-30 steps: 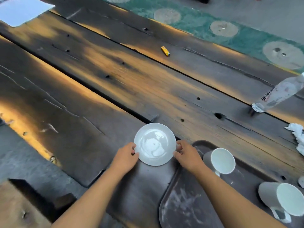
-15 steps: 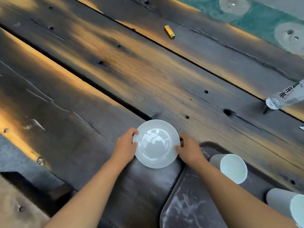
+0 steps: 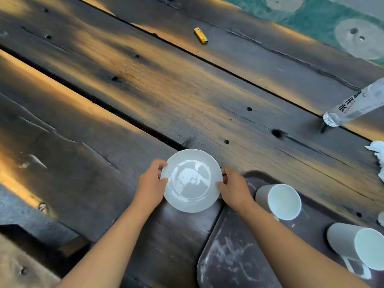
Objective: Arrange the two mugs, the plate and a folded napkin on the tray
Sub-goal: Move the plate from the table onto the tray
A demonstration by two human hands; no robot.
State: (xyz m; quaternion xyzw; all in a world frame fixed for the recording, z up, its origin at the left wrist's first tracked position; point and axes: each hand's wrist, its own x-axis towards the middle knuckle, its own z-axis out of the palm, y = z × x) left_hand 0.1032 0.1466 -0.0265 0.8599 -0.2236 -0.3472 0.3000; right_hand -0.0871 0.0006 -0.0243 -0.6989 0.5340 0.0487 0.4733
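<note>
Gripping plate (image 3: pixel 191 180) over dark plank table (image 3: pixel 187 96).

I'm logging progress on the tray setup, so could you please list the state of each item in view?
Plate: empty, gripped at both edges, beside the tray, not on it.
Left hand: closed on the plate's left edge.
Right hand: closed on the plate's right edge.
Tray: on the table, scuffed.
Near mug: on the tray, empty.
Far mug: on the tray, empty.
Napkin: crumpled, off the tray.
Bottle: on the table.
Lighter: lying flat.
</note>
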